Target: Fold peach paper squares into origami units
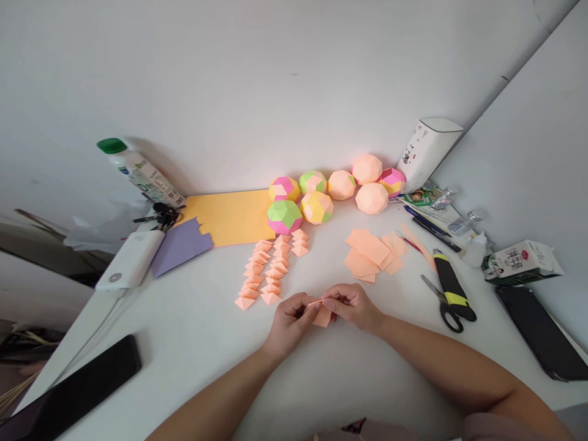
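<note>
Between my two hands is a small peach paper piece [323,315], its upper edge pinched by both. My left hand [293,321] grips its left side with thumb and fingers. At its right side, my right hand [353,308] pinches the same edge, the fingertips partly hidden. Beyond my left hand, folded peach paper units [271,297] lie in rows. A loose pile of flat peach paper pieces [367,251] rests past my right hand. Several faceted paper balls [316,207] in peach, yellow, green and pink sit near the wall.
Scissors [443,303] and a black-yellow utility knife [452,285] lie to the right, near a milk carton [521,262] and a black phone [542,331]. Yellow [234,214] and purple card [184,245], a white power bank [131,260] and a black device [87,389] are left.
</note>
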`<state>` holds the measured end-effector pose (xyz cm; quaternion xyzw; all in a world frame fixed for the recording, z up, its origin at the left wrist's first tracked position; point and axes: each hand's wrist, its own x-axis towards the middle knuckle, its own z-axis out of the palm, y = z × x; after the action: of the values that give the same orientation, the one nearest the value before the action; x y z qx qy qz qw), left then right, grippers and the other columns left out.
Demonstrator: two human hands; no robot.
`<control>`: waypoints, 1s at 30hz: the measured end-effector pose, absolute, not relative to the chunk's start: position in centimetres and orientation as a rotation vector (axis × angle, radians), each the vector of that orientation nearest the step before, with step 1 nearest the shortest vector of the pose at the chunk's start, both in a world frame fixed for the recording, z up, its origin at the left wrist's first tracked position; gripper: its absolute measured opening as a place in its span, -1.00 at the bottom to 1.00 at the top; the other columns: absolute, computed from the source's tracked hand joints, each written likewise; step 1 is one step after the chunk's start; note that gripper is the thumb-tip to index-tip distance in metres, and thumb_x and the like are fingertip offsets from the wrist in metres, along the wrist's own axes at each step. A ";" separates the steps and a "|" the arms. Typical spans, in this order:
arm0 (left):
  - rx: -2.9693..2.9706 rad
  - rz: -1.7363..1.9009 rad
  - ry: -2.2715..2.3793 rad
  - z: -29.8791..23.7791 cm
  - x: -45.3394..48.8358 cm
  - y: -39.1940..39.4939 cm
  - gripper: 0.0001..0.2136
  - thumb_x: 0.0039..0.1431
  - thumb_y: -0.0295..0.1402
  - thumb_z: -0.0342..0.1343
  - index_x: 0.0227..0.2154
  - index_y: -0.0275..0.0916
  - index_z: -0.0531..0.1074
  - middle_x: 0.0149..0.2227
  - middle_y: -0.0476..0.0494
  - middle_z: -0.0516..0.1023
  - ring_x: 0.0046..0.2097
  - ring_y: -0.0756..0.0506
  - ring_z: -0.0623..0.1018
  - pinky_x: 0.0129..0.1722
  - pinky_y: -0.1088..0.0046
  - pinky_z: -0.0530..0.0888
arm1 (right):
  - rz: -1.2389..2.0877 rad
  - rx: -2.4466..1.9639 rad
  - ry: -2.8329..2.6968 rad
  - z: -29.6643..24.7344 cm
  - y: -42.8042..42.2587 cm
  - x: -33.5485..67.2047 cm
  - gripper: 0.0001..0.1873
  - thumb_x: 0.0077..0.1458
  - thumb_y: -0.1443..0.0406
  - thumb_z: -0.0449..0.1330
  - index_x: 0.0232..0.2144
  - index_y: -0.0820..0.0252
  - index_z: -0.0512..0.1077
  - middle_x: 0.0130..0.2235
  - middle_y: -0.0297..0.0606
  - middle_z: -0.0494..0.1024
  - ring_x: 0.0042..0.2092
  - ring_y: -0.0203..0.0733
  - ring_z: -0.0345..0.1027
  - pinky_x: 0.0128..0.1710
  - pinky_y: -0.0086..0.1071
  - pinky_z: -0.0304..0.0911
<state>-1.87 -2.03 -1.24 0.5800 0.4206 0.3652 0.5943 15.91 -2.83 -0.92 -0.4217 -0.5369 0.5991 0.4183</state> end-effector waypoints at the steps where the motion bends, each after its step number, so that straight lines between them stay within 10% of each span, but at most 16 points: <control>1: 1.349 0.849 0.977 -1.3 -1.9 -2.0 -0.78 0.12 -0.23 0.10 -0.48 -0.26 0.50 -0.55 0.01 0.36 -0.54 0.06 0.31 -0.54 0.54 0.26 | 1.502 -1.057 -1.350 -0.9 -2.8 15.9 -0.83 0.08 0.24 0.19 -0.39 0.24 0.50 -0.51 -0.32 0.50 -0.52 -0.31 0.37 -0.50 -0.42 0.32; 30: 1.316 0.850 0.993 -0.6 -1.6 -2.3 -0.78 0.10 -0.19 0.10 -0.47 -0.26 0.37 -0.53 -0.05 0.44 -0.47 -0.01 0.43 -0.46 0.48 0.37 | 1.470 -1.104 -1.405 -1.0 -2.8 15.9 -0.80 0.07 0.20 0.19 -0.41 0.24 0.50 -0.54 -0.32 0.47 -0.53 -0.30 0.35 -0.53 -0.42 0.31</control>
<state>-1.59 -2.27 -0.62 0.5677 0.4284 0.3665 0.5999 15.86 -2.82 -0.96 -0.4368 -0.5560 0.5816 0.4022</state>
